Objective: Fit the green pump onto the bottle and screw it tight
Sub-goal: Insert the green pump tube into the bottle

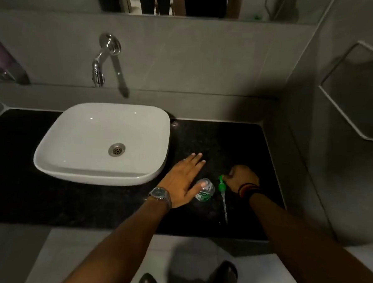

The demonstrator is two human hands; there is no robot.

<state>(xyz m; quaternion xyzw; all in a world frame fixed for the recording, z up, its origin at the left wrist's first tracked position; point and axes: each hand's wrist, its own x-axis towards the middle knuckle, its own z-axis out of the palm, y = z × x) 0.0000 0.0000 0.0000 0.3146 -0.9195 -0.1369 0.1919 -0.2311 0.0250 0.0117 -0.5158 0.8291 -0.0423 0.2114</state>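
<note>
A small clear bottle (205,190) with a green label stands on the black counter (235,144), right of the basin. My left hand (184,180) is spread flat just to its left, thumb touching the bottle's top, fingers apart. The green pump (221,186) with its long clear dip tube lies tilted to the right of the bottle, tube pointing toward me. My right hand (242,179) is curled around the pump's green head; the fingers hide most of the head.
A white basin (50,160) sits on the counter at left, under a chrome wall tap (98,69). Grey tiled walls close the back and right side. A towel ring (356,89) hangs on the right wall. My sandalled feet show below.
</note>
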